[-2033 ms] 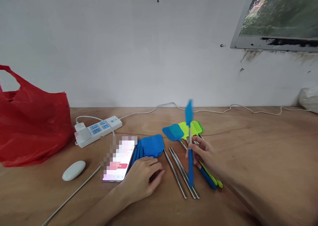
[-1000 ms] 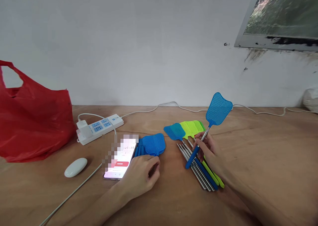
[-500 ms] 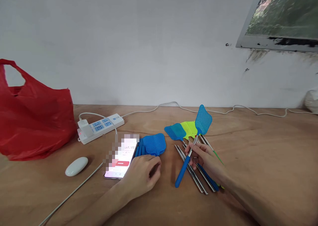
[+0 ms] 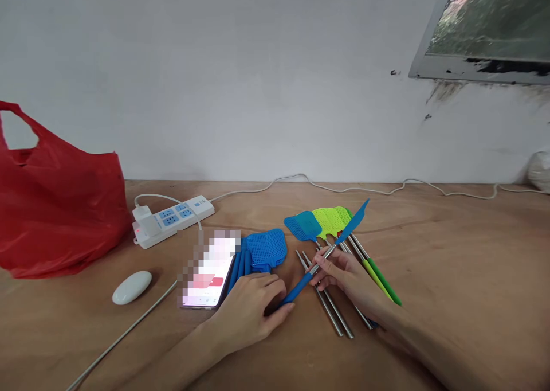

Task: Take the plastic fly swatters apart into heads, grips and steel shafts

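My right hand (image 4: 346,276) pinches the metal shaft of a blue fly swatter (image 4: 301,288), whose head is turned edge-on, up and to the right. The swatter's blue handle slants down to my left hand (image 4: 253,308), where thumb and fingers close about its end. Just beyond my left hand lie blue swatter heads (image 4: 266,247), stacked, and several loose blue handles (image 4: 240,265). Behind and under my right hand are more swatters with blue heads (image 4: 303,226) and yellow-green heads (image 4: 330,220). Bare metal rods (image 4: 333,313) lie beneath, partly covered by my right hand.
A lit phone (image 4: 206,282) lies against the blue handles. Farther left are a white mouse-shaped object (image 4: 132,288), a power strip (image 4: 176,222) with a plug in it, and a red plastic bag (image 4: 64,213). A white cable (image 4: 344,190) runs along the wall.
The swatter has tipped lower and turned edge-on, its handle end moving left into my left hand. My left hand has closed about that end. Green and yellow-green handles now show beside my right hand.
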A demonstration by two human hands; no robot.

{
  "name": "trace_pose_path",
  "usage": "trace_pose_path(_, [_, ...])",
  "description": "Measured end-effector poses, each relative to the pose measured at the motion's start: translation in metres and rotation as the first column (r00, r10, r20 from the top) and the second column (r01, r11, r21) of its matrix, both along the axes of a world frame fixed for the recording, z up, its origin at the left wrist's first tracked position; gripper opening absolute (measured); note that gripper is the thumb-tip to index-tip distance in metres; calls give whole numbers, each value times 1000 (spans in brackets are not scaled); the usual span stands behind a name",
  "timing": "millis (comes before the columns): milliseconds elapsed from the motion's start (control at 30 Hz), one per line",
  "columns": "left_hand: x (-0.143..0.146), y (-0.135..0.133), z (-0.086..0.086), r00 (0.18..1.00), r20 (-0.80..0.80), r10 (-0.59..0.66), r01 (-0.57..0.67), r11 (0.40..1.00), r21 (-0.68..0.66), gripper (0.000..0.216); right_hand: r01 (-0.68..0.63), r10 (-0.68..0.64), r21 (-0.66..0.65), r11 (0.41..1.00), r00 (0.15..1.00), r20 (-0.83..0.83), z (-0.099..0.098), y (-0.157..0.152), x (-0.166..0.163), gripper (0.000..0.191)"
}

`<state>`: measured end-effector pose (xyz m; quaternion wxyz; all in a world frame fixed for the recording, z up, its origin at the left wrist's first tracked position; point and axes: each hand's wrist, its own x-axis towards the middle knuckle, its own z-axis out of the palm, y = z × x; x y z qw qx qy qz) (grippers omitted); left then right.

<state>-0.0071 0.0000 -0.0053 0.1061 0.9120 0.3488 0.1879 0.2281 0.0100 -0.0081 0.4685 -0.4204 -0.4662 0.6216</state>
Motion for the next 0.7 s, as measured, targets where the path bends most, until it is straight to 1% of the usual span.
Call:
trace_pose_path(200, [2,-2,2,1000,7,13,-13,1000,-23,18,-24,29,-57,998,997,78,7,-5,-3,49])
trace_pose_path(267, [2,-2,2,1000,11,9,-8,1000,-25,18,-17,23,-48,999,993,119,9,-6,-3,50])
trace_pose_path(333, [2,-2,2,1000,16,5,-4,1000,-23,18,17,-16,-1,1000,985,173,9,-6,-1,52])
trace_pose_path(400, [2,-2,2,1000,20,4,-4,1000,-22,18,64,-79,74,995,971,224,9,-6,0,53])
trace_pose_path(467, [2,-1,2,1000,24,5,-5,1000,-21,17,97,-129,140,985,962,241,7,-6,0,51])
trace_pose_path(533, [2,-2,2,1000,26,4,-4,1000,-21,16,87,-120,160,983,971,207,6,-7,-1,47])
trace_pose_path(700, [2,-3,2,1000,20,11,-11,1000,-22,13,-2,-1,93,996,999,36,4,-10,-6,41])
